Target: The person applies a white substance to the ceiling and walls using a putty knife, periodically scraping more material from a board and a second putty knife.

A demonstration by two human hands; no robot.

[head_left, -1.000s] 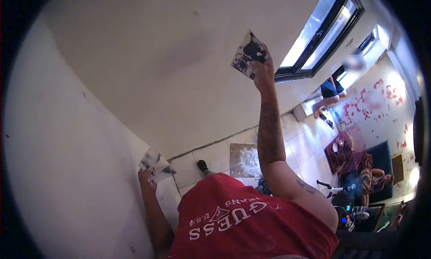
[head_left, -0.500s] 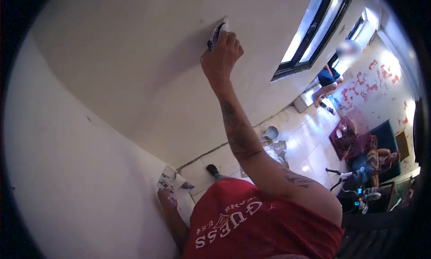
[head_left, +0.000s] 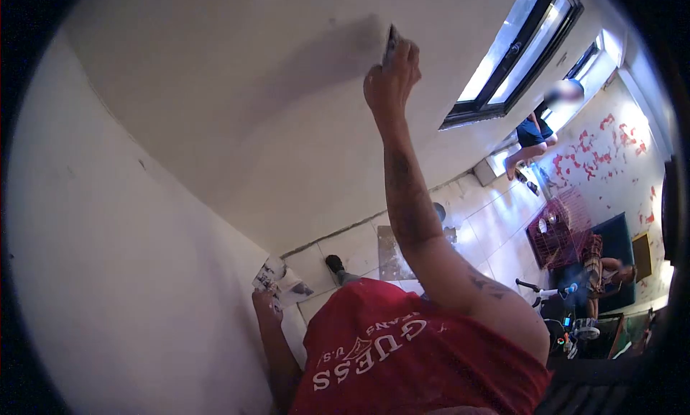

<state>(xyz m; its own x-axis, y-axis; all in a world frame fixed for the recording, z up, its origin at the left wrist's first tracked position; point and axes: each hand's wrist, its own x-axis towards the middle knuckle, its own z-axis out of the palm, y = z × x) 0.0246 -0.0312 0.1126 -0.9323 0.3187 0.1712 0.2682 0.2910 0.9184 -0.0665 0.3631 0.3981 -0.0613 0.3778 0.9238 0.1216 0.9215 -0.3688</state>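
Observation:
My right hand (head_left: 392, 84) is raised with its fingers closed round a putty knife (head_left: 391, 42). The knife is seen nearly edge-on, close to the pale wall (head_left: 273, 163), and a long shadow falls to its left. Low on the left, near the white side wall (head_left: 108, 271), my left hand (head_left: 267, 304) grips a flat scraper (head_left: 274, 274) smeared with white and dark putty. Its broad face is turned up toward me.
A black-framed window (head_left: 514, 52) opens in the wall to the right. On the tiled floor are a stained board (head_left: 394, 255) and a bucket (head_left: 439, 212). Farther right are a red wire cage (head_left: 555, 235), a handlebar vehicle (head_left: 564, 321) and two people, one seated (head_left: 532, 131), one near the cage (head_left: 611, 275).
My right hand has moved right and slightly up along the wall with the putty knife, which has turned more edge-on. My left hand stays low with the scraper.

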